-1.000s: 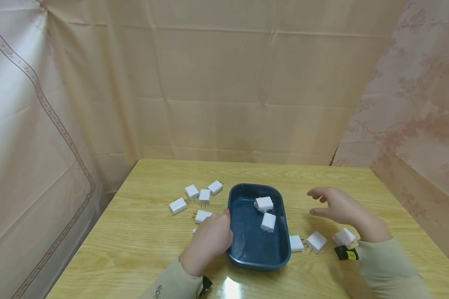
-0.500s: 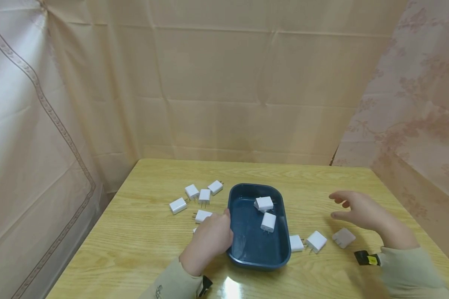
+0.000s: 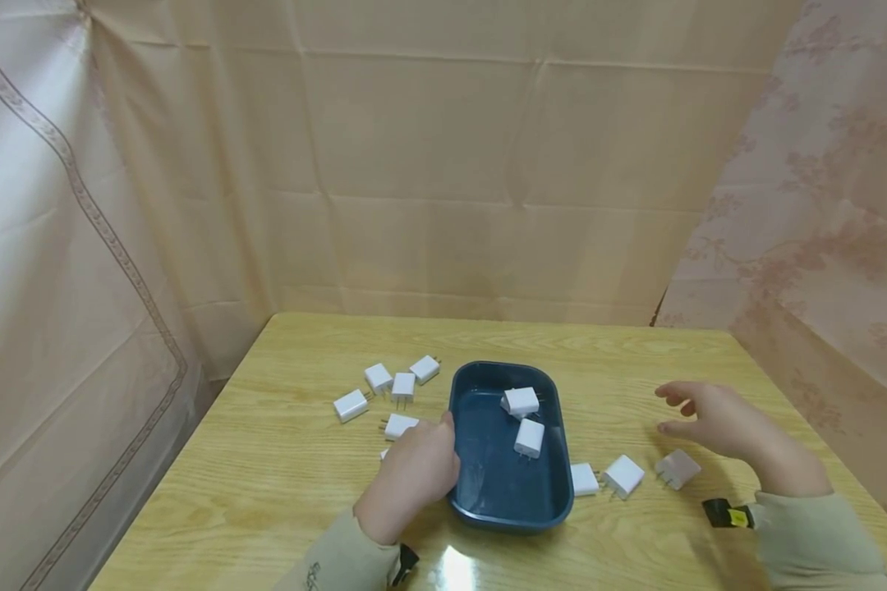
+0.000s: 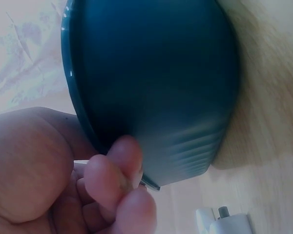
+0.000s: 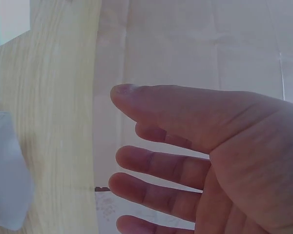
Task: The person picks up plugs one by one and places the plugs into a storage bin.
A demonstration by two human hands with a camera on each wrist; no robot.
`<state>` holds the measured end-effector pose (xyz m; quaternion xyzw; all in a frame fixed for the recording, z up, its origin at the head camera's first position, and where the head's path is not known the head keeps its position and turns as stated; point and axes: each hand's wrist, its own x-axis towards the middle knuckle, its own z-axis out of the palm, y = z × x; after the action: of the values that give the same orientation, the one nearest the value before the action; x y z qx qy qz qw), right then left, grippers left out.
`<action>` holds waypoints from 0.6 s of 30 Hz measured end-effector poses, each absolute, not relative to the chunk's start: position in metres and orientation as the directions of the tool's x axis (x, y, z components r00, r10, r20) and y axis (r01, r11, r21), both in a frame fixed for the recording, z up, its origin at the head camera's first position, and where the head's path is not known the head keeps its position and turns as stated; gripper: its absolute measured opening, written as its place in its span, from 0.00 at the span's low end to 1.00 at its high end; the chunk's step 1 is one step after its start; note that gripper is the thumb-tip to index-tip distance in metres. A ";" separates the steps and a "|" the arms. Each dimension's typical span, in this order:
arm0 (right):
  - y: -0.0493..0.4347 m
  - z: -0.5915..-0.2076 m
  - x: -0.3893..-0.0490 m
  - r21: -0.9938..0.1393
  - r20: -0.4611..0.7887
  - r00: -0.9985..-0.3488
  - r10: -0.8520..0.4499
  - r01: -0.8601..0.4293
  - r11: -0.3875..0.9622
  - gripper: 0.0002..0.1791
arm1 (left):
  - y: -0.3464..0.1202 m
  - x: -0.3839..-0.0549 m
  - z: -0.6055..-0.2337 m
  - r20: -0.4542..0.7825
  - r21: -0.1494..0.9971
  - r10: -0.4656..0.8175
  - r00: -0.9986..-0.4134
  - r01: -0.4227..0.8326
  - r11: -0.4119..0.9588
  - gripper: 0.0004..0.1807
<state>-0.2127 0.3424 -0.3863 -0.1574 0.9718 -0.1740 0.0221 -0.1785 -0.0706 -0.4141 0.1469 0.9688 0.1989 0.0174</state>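
Note:
A dark blue plastic bin (image 3: pixel 480 484) stands on the table with several white charger plugs (image 3: pixel 528 439) inside. My left hand (image 3: pixel 417 464) grips its left rim; in the left wrist view the thumb and curled fingertips (image 4: pixel 136 209) are at the rim of the bin wall (image 4: pixel 156 87). My right hand (image 3: pixel 720 419) hovers right of the bin, holding nothing, its fingers (image 5: pixel 156 190) loosely bent and apart from the thumb. Nearest below it lies a white charger plug (image 3: pixel 677 469), with another plug (image 3: pixel 623 476) to its left and a third plug (image 3: pixel 584 479) against the bin's right side.
Left of the bin, several white charger plugs (image 3: pixel 403 386) lie scattered on the wooden table (image 3: pixel 266 460), one partly hidden by my left hand. A beige cloth (image 3: pixel 443 180) hangs behind the table, with more cloth (image 3: pixel 843 205) at the right side.
My right hand has moved right, away from the bin, slowing over the last half second. The left hand, the bin and the plugs have stayed in place.

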 end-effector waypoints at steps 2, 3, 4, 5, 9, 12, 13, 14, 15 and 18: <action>0.342 -0.389 -0.212 -0.352 0.010 -0.950 -0.313 -0.296 0.888 0.32 | -0.071 -0.179 -0.414 0.028 0.388 0.290 -0.957 0.278 0.879 0.28; 0.342 -0.390 -0.212 -0.356 0.007 -0.950 -0.313 -0.295 0.887 0.32 | -0.071 -0.179 -0.414 0.030 0.387 0.289 -0.957 0.278 0.879 0.28; 0.343 -0.391 -0.212 -0.363 0.003 -0.949 -0.314 -0.294 0.884 0.32 | -0.070 -0.179 -0.414 0.029 0.387 0.289 -0.957 0.277 0.879 0.28; 0.343 -0.393 -0.212 -0.369 -0.002 -0.950 -0.311 -0.288 0.883 0.32 | -0.070 -0.179 -0.414 0.025 0.390 0.287 -0.958 0.274 0.879 0.28; 0.344 -0.399 -0.212 -0.372 -0.036 -0.954 -0.297 -0.263 0.890 0.31 | -0.070 -0.178 -0.413 0.017 0.396 0.287 -0.958 0.270 0.878 0.28; 0.346 -0.403 -0.211 -0.364 -0.053 -0.957 -0.286 -0.248 0.898 0.32 | -0.070 -0.178 -0.414 0.015 0.398 0.286 -0.958 0.268 0.877 0.28; 0.347 -0.405 -0.211 -0.367 -0.061 -0.958 -0.282 -0.241 0.898 0.32 | -0.070 -0.178 -0.414 0.013 0.401 0.286 -0.958 0.267 0.877 0.28; 0.347 -0.406 -0.211 -0.372 -0.065 -0.958 -0.280 -0.237 0.897 0.32 | -0.070 -0.178 -0.414 0.012 0.402 0.285 -0.959 0.265 0.876 0.28; 0.348 -0.407 -0.210 -0.380 -0.073 -0.958 -0.276 -0.229 0.896 0.33 | -0.070 -0.178 -0.414 0.012 0.402 0.284 -0.959 0.264 0.877 0.28; 0.349 -0.411 -0.210 -0.401 -0.092 -0.960 -0.264 -0.207 0.893 0.34 | -0.070 -0.178 -0.414 0.010 0.401 0.281 -0.960 0.262 0.878 0.29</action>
<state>-0.2102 0.3489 -0.4112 -0.1214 0.9701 -0.1975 0.0719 -0.1780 -0.0704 -0.4137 0.1401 0.9687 0.2036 0.0242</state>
